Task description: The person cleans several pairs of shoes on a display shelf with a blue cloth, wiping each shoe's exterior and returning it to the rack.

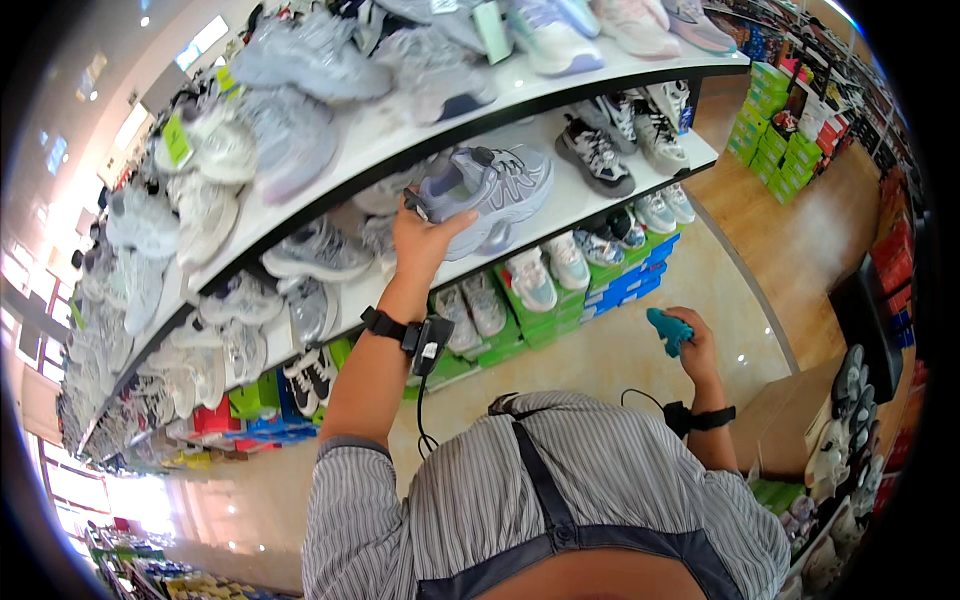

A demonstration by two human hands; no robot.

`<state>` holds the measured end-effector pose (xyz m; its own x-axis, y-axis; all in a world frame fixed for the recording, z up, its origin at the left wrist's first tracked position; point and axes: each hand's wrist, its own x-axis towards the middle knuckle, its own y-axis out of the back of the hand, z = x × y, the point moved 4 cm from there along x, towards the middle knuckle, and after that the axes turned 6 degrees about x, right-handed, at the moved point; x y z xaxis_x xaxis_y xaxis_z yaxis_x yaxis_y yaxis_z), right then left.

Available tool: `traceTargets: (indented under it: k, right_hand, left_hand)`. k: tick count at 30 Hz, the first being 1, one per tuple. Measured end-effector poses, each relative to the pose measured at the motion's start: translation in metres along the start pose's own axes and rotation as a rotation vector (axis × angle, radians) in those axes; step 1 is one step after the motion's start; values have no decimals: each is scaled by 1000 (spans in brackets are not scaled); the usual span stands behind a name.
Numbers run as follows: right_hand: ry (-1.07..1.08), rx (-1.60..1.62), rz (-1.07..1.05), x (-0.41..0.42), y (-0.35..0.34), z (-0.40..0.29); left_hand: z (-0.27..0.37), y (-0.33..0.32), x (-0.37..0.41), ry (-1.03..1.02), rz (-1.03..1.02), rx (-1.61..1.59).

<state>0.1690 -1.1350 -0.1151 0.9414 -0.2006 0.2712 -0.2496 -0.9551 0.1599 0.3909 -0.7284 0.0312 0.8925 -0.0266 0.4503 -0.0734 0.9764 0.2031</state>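
Observation:
My left hand (427,238) grips a lavender-grey sneaker (499,187) by its heel, thumb on the near side and fingers hidden behind. The sneaker is at the middle white shelf (536,217); whether its sole touches the board I cannot tell. Away to the right and lower, my right hand (696,343) is closed around a crumpled teal cloth (670,331) over the tiled floor. On the same shelf, black-and-white sneakers (598,159) stand right of the held shoe, and a grey sneaker (319,251) stands left of it.
An upper shelf (517,94) full of pale sneakers overhangs the middle one. Below, shoes stand on green shoeboxes (551,319) and blue shoeboxes (630,285). A cardboard box (784,420) is close to my right arm. Stacked green boxes (765,124) stand beyond the shelf end. Cables hang from both wrist straps.

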Motion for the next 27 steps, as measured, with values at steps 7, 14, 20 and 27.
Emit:
traceTargets:
  k: [7,14,20,27]
  right_hand:
    - [-76,-84,145,35,91,14]
    - [-219,21,216,29,135,49]
    - [-228,-24,244,34,149,55]
    - [-276,10,219,38,145,71]
  left_hand:
    - [-28,-89,101,117,-5,679]
    - [-68,-107,154,223,-193,404]
    - [-50,-114,162,139,-243,288]
    - [-50,-104,167,59,-231,425]
